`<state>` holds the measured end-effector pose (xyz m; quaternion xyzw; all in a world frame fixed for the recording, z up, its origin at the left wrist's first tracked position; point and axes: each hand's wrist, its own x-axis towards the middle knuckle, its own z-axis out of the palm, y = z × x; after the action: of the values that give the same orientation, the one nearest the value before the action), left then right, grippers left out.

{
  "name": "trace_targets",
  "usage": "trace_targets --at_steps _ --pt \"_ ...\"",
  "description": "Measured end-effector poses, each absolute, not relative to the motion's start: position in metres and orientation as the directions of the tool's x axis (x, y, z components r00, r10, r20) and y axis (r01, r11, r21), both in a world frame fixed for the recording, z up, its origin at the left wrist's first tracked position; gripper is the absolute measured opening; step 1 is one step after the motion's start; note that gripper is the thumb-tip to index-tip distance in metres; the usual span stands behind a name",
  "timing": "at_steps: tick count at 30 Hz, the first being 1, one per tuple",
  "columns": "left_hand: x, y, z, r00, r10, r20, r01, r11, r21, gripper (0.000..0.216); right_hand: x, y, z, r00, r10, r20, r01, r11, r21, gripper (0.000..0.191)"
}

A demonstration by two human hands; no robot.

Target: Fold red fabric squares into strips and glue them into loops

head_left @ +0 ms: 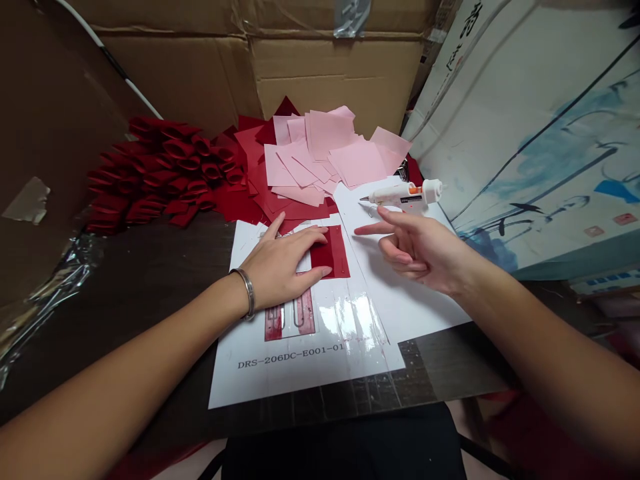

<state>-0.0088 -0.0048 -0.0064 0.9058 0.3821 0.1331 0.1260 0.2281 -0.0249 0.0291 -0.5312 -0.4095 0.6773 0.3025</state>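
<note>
1. Resting palm down near the middle of the frame, the left hand (283,260) is spread wide, its thumb and fingertips touching a red square (341,257) without pinching it.
2. The right hand (417,247), right of centre, points its forefinger toward the square; thumb and forefinger stand apart with nothing visible between them. Whether the curled fingers hide anything, I cannot tell.
3. The step in hand appears to be steadying the square flat. The next move probably calls for a firm left hand and a careful right fingertip at its edge.
4. The square lies at centre on a printed white sheet (233,387). It is deep red, darker at left and brighter at right, partly covered by fingers.
5. A white glue gun (405,195) lies just beyond the right hand; pink squares (333,133) are heaped at upper centre, rolled red pieces (170,167) at upper left.
</note>
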Motion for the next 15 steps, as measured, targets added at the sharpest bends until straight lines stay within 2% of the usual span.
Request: trace_targets --at_steps 3,10,15 --pt "-0.0088 -0.0049 -0.0067 0.666 0.733 0.140 0.660 -0.666 0.349 0.040 0.2273 -0.0209 0.0233 -0.294 0.798 -0.527 0.022 -0.545 -0.838 0.045" --pt "-0.0076 -0.0058 -0.0057 0.657 0.742 0.132 0.664 -0.653 0.365 0.039 0.2206 -0.0225 0.0231 -0.353 0.756 -0.551 0.042 -0.575 -0.817 0.035" --pt "-0.0072 -0.0056 -0.0046 0.658 0.741 0.131 0.660 -0.652 0.374 0.039 0.2207 -0.0224 0.0198 -0.335 0.800 -0.498 0.112 -0.490 -0.864 0.031"
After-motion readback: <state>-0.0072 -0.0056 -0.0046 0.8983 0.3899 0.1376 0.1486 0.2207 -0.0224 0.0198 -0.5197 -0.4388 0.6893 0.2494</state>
